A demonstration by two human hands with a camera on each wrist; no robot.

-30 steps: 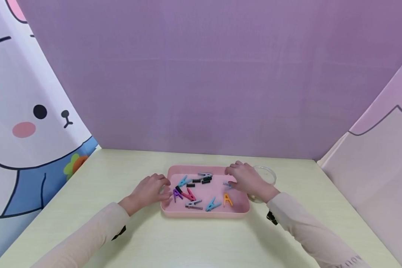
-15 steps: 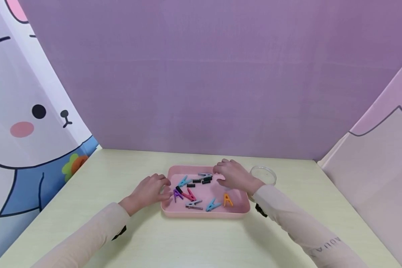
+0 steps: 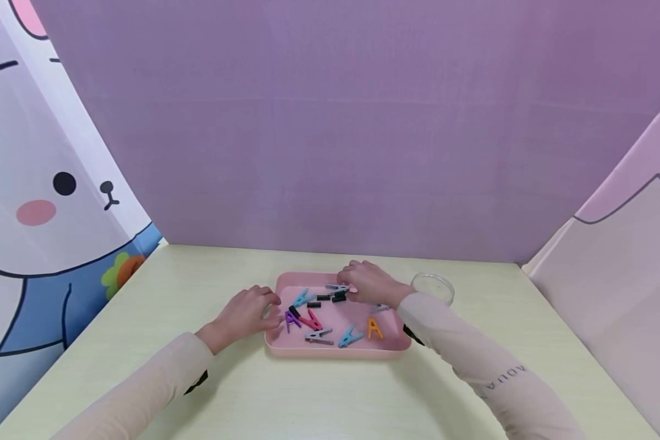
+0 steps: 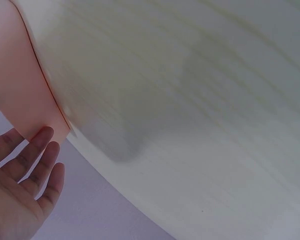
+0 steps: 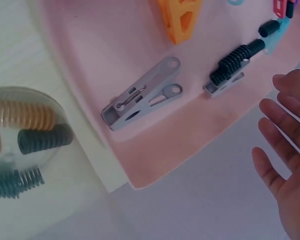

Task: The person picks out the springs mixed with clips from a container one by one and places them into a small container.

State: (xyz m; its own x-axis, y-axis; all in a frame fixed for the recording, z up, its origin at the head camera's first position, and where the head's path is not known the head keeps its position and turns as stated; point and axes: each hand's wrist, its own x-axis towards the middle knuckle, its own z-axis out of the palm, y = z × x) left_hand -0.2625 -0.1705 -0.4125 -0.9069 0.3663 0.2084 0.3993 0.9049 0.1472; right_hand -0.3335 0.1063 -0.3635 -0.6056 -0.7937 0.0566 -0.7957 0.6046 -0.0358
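A pink tray (image 3: 338,353) holds several clothespins and black ribbed coils. My left hand (image 3: 247,311) is at the tray's left side, its loosely bent fingers (image 4: 37,160) by the outer wall in the left wrist view. Over the tray's far rim is my right hand (image 3: 370,282), fingers (image 5: 285,125) spread and holding nothing visible. Beside it lie black coils (image 5: 235,60) against a grey clothespin (image 5: 224,85). Another grey clothespin (image 5: 142,95) and an orange clothespin (image 3: 374,328) lie to the right. Blue clothespins (image 3: 350,337), a purple clothespin (image 3: 292,320) and a red clothespin (image 3: 311,319) are there too.
A clear round dish (image 3: 433,276) stands right of the tray. In the right wrist view, a tan coil (image 5: 25,115) and dark green coils (image 5: 45,138) show in or through it. The pale wooden table (image 3: 319,397) meets a purple backdrop (image 3: 330,153) behind.
My right hand has moved left along the tray's far side, from near the dish toward the black coils. The grey clothespin on the right is now less covered. My left hand stays put.
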